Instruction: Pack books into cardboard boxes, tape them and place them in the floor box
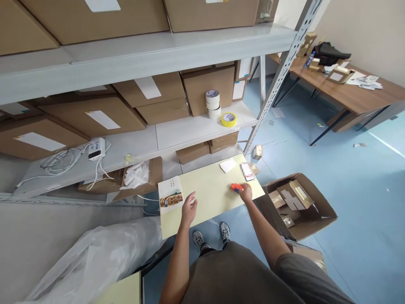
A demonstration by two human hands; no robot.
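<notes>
A pale yellow board (205, 194) forms the work surface in front of me. Near its right end my right hand (246, 193) is closed on an orange and blue tool (236, 187), perhaps a tape dispenser. My left hand (189, 209) hovers over the left part, fingers apart and holding nothing. Just left of it lies a flat white item with a printed picture (171, 195). A white paper slip (228, 165) is at the board's back edge, and a small stack of labels or cards (247, 171) sits beyond my right hand.
Behind the board, a metal shelf (202, 131) holds cardboard boxes, white tape rolls (213, 103), a yellow tape roll (228, 119) and a power strip (96, 149). An open carton (327, 211) stands on the right. Plastic wrapping (104, 249) lies at the left.
</notes>
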